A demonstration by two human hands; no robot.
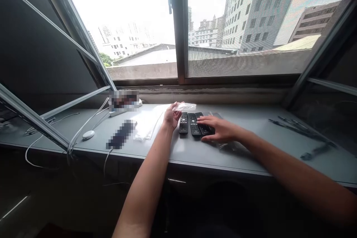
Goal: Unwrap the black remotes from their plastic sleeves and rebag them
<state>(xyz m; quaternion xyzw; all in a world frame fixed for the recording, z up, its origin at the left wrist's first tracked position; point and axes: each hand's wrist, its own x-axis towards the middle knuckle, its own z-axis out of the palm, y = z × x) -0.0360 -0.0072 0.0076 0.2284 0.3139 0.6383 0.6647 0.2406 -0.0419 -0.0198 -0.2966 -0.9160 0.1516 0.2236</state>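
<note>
Several black remote controls lie side by side on the grey desk (251,156). The leftmost remote control (183,123) is beside my left hand (172,116), which is closed on a clear plastic bag (186,106) held just above the desk. My right hand (216,127) is spread over the right-hand remote controls, its fingertips reaching the middle remote control (194,124). Another remote control (205,129) is partly covered by that hand. Under and behind the right hand lies more clear plastic (227,146).
White plastic bags (146,123) lie left of my left hand. Farther left are a blurred-out dark object (121,134), a white round device (88,135) and a power strip (125,108) with cables. Dark cables (301,130) lie at right. A window stands behind the desk; metal frames flank it.
</note>
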